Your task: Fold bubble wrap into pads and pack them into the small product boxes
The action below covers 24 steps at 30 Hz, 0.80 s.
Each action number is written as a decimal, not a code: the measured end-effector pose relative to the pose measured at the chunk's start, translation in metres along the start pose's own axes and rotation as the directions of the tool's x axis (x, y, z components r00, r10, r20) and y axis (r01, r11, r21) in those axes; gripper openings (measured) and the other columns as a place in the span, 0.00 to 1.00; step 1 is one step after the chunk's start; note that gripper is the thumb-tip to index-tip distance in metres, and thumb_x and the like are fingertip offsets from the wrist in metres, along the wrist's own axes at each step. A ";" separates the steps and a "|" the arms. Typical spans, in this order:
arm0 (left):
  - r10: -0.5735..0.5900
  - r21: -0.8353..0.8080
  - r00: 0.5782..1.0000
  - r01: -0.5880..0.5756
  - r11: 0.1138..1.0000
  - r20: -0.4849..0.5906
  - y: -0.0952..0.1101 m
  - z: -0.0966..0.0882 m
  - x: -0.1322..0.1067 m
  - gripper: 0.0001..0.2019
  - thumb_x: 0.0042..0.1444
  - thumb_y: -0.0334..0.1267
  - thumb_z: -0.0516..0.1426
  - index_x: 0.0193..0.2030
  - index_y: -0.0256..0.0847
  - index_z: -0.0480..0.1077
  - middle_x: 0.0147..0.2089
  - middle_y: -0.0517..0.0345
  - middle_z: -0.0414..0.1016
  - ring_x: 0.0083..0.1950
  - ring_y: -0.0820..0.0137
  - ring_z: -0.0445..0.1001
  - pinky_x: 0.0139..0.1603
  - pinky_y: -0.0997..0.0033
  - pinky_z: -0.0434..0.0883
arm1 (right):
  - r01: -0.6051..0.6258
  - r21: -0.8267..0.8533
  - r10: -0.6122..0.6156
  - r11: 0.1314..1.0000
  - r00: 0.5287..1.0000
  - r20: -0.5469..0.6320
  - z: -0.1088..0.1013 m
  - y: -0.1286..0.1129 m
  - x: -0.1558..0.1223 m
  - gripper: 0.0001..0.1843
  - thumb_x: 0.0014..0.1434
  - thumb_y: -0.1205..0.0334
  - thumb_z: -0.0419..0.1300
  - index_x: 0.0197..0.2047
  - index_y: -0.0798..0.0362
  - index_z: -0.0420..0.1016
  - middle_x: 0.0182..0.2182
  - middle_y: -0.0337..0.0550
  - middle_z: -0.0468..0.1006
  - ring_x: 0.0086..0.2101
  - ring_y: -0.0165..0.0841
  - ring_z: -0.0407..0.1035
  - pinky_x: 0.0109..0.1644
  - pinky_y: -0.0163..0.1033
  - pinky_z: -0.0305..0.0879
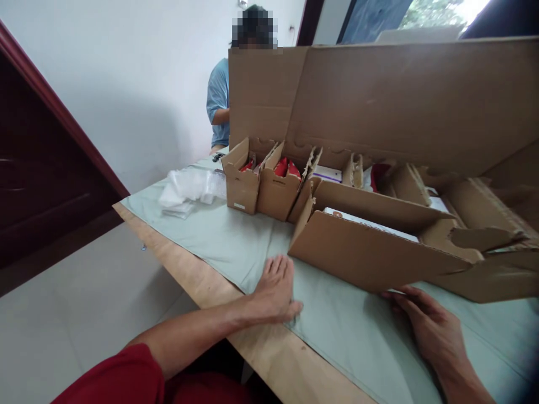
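Note:
My left hand (275, 292) lies palm down on the pale green cloth (236, 247), its fingers stretched out and nothing held. Just ahead of it stands the near corner of a brown cardboard bin (362, 247), tilted, with a flat white box (374, 224) inside. My right hand (433, 320) is at the bin's lower front edge, fingers extended; whether the fingertips touch the cardboard I cannot tell. Behind are more cardboard bins (275, 196) in a row, with red packets (287, 167) and a white box with a purple stripe (327, 174) in them.
A tall cardboard panel (400, 101) rises behind the bins. Clear plastic bags (181, 191) lie at the left on the cloth. The table's bare wooden edge (269, 353) runs close to me. Across the table sits a person in a blue shirt (219, 90), partly hidden.

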<state>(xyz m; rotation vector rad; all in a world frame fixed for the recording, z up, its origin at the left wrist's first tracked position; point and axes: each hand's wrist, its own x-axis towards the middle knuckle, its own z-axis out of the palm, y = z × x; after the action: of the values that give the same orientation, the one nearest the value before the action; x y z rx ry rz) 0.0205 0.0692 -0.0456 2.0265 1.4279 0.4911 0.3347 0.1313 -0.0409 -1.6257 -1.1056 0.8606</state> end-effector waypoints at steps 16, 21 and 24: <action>-0.273 -0.037 0.535 0.410 0.912 -0.800 -0.205 -0.199 -0.098 0.13 0.51 0.33 0.54 0.38 0.41 0.79 0.45 0.46 0.78 0.51 0.52 0.76 0.57 0.49 0.72 | -0.079 -0.111 0.057 0.991 0.981 -0.185 0.015 -0.013 -0.011 0.13 0.33 0.51 0.68 0.27 0.39 0.77 0.34 0.56 0.82 0.37 0.51 0.78 0.36 0.56 0.76; -0.189 0.075 0.484 0.474 0.877 -0.854 -0.216 -0.203 -0.085 0.13 0.53 0.31 0.56 0.42 0.41 0.79 0.54 0.43 0.73 0.62 0.46 0.67 0.66 0.43 0.62 | -0.042 -0.160 0.009 0.986 0.979 -0.201 0.016 -0.017 -0.016 0.10 0.36 0.51 0.68 0.27 0.38 0.77 0.35 0.57 0.82 0.41 0.53 0.77 0.40 0.60 0.76; -0.163 0.088 0.432 0.504 0.859 -0.887 -0.222 -0.211 -0.076 0.19 0.54 0.33 0.59 0.54 0.40 0.75 0.63 0.39 0.65 0.67 0.42 0.60 0.68 0.39 0.57 | -0.042 -0.145 0.013 0.989 0.980 -0.200 0.014 -0.011 -0.013 0.11 0.35 0.50 0.69 0.27 0.39 0.79 0.34 0.57 0.81 0.38 0.51 0.77 0.41 0.59 0.76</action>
<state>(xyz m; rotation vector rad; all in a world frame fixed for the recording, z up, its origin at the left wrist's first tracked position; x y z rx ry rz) -0.2932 0.1059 -0.0312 1.6427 2.6427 1.2745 0.3144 0.1248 -0.0340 -1.8116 -1.0280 0.6289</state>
